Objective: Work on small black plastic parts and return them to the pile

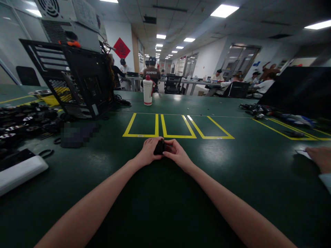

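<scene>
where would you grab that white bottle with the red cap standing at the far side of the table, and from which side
Probably around the white body of the bottle, below the red cap. It stands upright and is a plain cylinder, so a wrap from the near side suits it, where the green table lies bare in front. The black computer case crowds its left. Both hands, left hand and right hand, now hold a small black object.

A dark green bench (232, 172) carries yellow taped boxes (178, 127) in the middle. Far left stands an open black computer case (74, 81) with a grey unit (69, 20) stacked on top. A heap of small black parts (28, 120) lies left of it, and a white bar (22, 172) lies near left. A white bottle with a red cap (148, 90) stands far centre. A co-worker's hand (320, 158) rests at the right edge.
</scene>
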`<state>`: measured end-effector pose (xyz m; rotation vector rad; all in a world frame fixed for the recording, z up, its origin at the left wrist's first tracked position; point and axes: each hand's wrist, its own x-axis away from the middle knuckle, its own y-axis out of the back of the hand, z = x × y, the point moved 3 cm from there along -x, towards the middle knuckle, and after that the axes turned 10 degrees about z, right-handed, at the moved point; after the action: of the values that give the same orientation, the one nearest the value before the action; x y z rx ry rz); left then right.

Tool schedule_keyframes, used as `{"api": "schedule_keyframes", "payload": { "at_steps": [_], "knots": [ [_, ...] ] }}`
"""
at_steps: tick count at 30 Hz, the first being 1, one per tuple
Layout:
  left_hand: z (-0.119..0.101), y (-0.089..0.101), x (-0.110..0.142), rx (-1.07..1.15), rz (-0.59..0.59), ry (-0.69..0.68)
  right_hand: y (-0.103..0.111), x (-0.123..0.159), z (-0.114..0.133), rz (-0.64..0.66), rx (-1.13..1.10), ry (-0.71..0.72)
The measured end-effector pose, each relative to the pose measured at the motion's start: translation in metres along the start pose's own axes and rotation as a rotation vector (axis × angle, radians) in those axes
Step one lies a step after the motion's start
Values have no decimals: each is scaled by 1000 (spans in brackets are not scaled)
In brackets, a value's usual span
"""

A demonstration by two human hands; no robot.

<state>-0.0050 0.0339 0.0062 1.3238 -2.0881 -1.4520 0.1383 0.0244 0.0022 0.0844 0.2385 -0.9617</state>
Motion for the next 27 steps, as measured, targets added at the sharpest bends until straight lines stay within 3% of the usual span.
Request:
{"api": "schedule_keyframes", "payload": {
  "at_steps": [7, 11, 22, 27],
  "knots": [
    [1, 0, 0, -8, -3, 3, 2, 0, -1, -43, 44, -6],
    [2, -1, -1, -5, -4, 6, 2, -1, 0, -2, 44, -55],
    [-1, 0, -1, -15, 3, 19, 2, -2, -3, -32, 33, 18],
    [2, -1, -2, -10, 5, 21, 2, -2, -2, 12, 64, -6]
  ]
}}
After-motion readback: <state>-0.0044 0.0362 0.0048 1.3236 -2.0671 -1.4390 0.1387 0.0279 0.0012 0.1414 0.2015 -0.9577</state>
